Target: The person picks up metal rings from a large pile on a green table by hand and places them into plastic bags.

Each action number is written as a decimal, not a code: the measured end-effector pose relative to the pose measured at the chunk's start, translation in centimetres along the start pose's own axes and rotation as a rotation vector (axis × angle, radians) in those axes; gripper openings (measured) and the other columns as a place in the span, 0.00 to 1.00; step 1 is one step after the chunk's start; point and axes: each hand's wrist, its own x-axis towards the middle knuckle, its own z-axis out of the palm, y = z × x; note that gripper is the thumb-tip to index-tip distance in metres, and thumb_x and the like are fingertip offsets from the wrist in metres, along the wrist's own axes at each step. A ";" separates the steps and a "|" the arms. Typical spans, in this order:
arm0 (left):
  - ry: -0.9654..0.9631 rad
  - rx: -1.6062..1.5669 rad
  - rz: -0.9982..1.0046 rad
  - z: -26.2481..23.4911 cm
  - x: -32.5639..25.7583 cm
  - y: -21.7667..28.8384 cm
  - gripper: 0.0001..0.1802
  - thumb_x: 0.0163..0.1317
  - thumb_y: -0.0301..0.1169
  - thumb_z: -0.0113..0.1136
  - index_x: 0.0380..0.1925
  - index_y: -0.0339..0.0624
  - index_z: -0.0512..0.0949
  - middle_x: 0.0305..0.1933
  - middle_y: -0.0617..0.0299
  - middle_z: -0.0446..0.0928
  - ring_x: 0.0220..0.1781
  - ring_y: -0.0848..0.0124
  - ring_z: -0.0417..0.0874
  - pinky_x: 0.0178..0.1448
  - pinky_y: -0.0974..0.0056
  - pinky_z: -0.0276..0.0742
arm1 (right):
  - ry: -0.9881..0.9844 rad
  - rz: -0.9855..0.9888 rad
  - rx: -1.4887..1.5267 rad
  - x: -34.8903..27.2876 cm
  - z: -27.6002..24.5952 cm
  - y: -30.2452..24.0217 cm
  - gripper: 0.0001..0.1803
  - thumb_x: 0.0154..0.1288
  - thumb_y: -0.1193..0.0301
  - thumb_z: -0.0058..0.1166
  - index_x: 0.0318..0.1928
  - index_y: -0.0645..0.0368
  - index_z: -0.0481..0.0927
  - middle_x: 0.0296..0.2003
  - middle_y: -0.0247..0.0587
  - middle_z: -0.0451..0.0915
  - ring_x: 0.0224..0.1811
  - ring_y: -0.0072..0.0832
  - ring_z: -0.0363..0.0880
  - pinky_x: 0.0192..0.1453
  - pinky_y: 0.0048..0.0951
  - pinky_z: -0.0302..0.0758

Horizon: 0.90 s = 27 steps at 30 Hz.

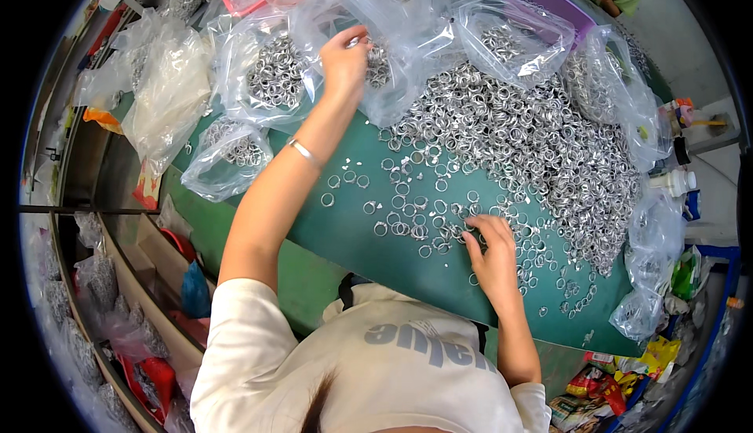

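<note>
Right hand (494,256) sorts rings (533,143); bags (274,72) crowd beyond

Shiny metal rings (518,143), glossy clear plastic bags (267,80)

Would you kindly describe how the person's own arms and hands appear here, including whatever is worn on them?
Both forearms are bare below short, cream-coloured T-shirt sleeves; the shirt carries grey printed lettering. The left hand has a thin silver bangle round its wrist. The right hand is ungloved, and no ring, watch or band can be made out on it.
</note>
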 end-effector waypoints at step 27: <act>-0.573 0.968 0.383 -5.9 -17.2 -0.6 0.18 0.48 0.23 0.62 0.43 0.41 0.73 0.42 0.58 0.70 0.44 0.60 0.70 0.47 0.60 0.63 | -0.072 0.689 1.666 2.3 1.3 0.4 0.14 0.61 0.78 0.40 0.47 0.66 0.71 0.38 0.41 0.73 0.31 0.27 0.72 0.32 0.24 0.68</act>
